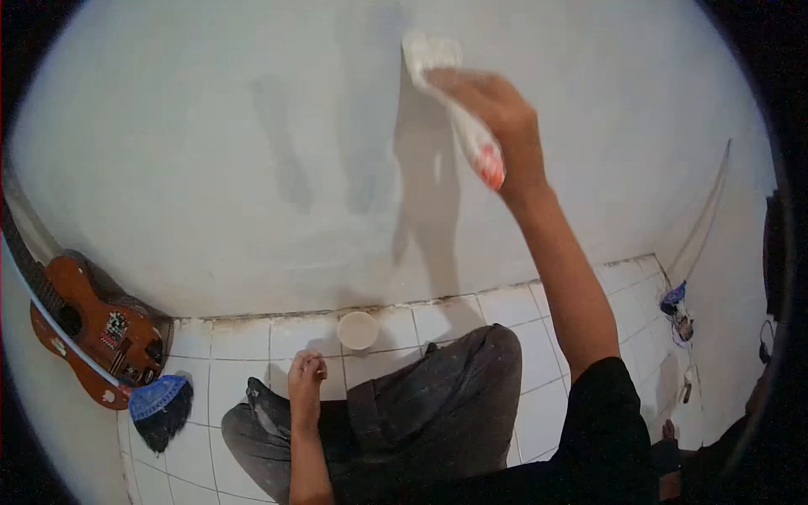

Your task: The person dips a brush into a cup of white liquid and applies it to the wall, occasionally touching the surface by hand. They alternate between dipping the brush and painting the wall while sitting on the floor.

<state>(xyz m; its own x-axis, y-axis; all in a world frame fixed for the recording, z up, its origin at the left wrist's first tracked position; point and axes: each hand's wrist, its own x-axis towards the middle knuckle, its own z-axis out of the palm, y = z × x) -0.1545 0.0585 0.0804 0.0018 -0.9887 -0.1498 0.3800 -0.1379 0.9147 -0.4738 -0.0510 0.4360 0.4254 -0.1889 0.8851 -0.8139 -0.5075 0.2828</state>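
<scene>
Raised at the upper middle, my right hand [497,105] is closed round a paintbrush [475,139] with a white, red-tipped handle. The brush's whitish head is against or very near the pale wall [210,151], which shows several darker, damp-looking patches. Low in the view, my left hand [308,367] has its fingers curled in above my crossed legs; whether anything is in it is too small to tell. A round cup or tub [358,331] with pale contents sits on the white tiled floor [240,338] near the wall's foot, just beyond my left hand.
At the left, an orange-brown guitar [88,324] leans in the corner, with a blue and black broom [160,408] in front. Another blue item [675,295] and small objects lie by the right wall. Part of another person, a foot [669,431], shows at the lower right.
</scene>
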